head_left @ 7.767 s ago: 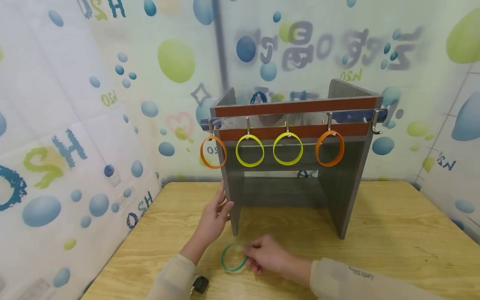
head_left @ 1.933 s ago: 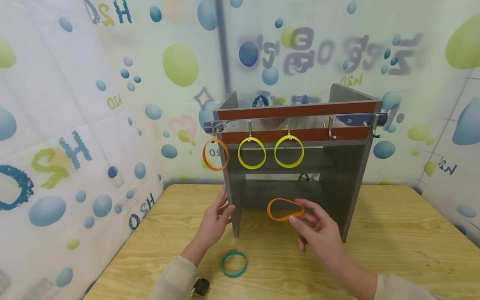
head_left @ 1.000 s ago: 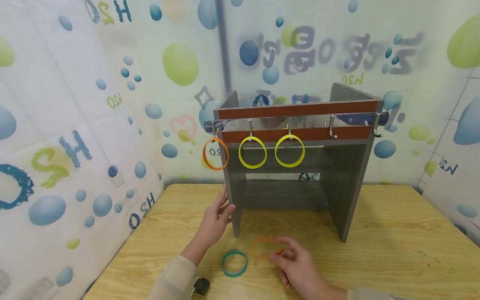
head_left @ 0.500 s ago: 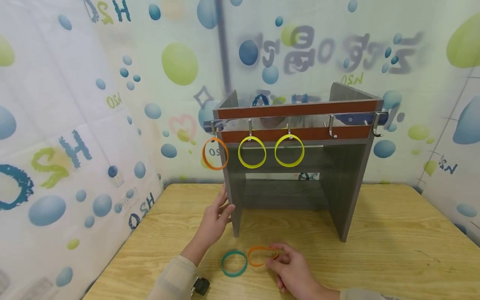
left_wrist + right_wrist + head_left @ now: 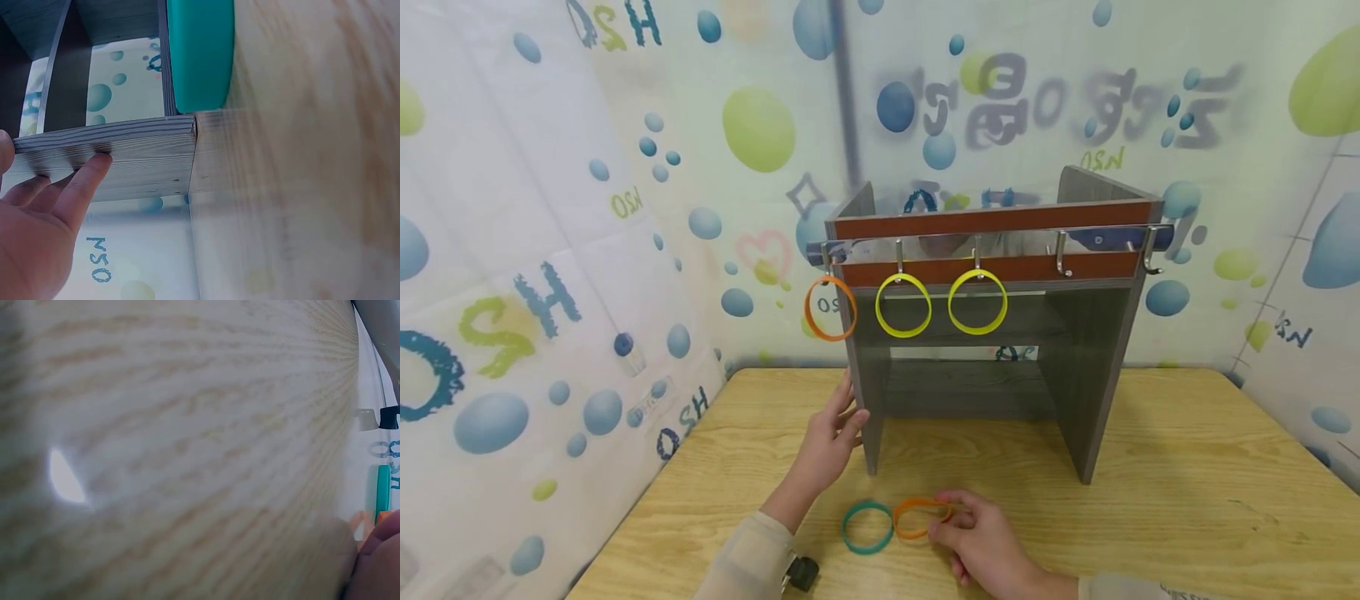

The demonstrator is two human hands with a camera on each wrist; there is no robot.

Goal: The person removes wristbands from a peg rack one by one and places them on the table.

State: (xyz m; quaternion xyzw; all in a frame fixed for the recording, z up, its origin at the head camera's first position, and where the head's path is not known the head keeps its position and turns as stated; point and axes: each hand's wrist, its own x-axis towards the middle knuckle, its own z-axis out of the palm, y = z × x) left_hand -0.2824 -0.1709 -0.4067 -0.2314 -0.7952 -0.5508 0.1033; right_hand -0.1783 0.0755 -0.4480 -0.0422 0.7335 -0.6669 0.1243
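My right hand [image 5: 981, 542] pinches an orange silicone wristband [image 5: 912, 536] by its right side, low over the table. The wristband is bent at the fingertips, and its left edge is right beside a teal wristband [image 5: 867, 550] lying on the table. My left hand [image 5: 822, 446] holds the left side panel of a grey shelf [image 5: 1105, 392], thumb at the front edge and fingers along the outer face [image 5: 81, 187]. Two yellow wristbands [image 5: 903, 335] and another orange wristband [image 5: 830, 337] hang from hooks on the shelf's metal rail.
Two bare hooks [image 5: 1062, 254] are at the right of the rail. A black clip-like object [image 5: 802, 573] is by the left sleeve. The wooden table [image 5: 1210, 467] extends right of the shelf, and a patterned curtain [image 5: 647, 208] surrounds it.
The orange wristband from the fourth hook was taken off and brought down by my right hand beside the teal one, which was set down earlier. My left hand stays on the shelf.
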